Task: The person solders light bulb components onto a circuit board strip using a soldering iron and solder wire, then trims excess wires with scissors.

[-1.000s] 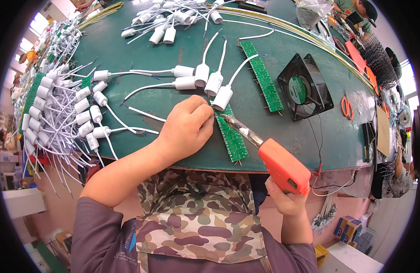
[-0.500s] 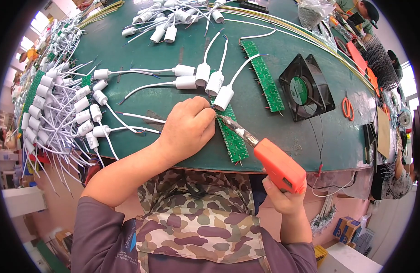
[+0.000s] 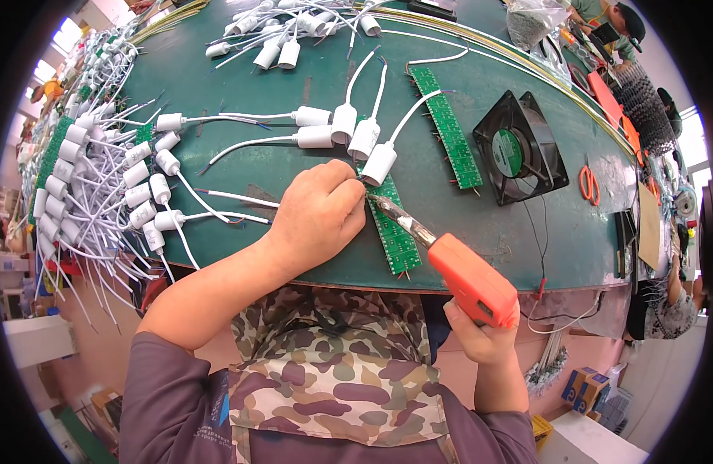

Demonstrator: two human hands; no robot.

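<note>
Dark green and wide, the workbench (image 3: 179, 77) fills most of the view, bowed by the lens; over it the left hand (image 3: 319, 213) is closed, its fingers curled in and their tips at the upper half of a green circuit board (image 3: 397, 240) (whether anything is pinched there, I cannot tell, since the hand itself hides it); the right hand (image 3: 480, 340), lower and to the right, is wrapped around the grip of an orange soldering gun (image 3: 474, 282), whose metal barrel points up and left, its tip close beside the left fingertips, by the board; whether the tip touches it is too small to tell.

That board lies at a slant in front of the person, near the bench's front edge; a white cylinder (image 3: 380, 164) with a cord lies across its upper part, and more white cylinders (image 3: 314, 137) lie just beyond, cords splayed outward; a second green board (image 3: 453, 143) rests to the right, apart from the first; next comes a black fan (image 3: 519, 147), standing tilted, then orange-handled scissors (image 3: 589, 185).

To the left sits a cluster of corded white cylinders (image 3: 159, 187), with a denser heap (image 3: 59, 185) beyond it; another pile (image 3: 283, 39) lies at the far side; at the upper right, a co-worker in a dark cap (image 3: 629, 25) leans in.
</note>
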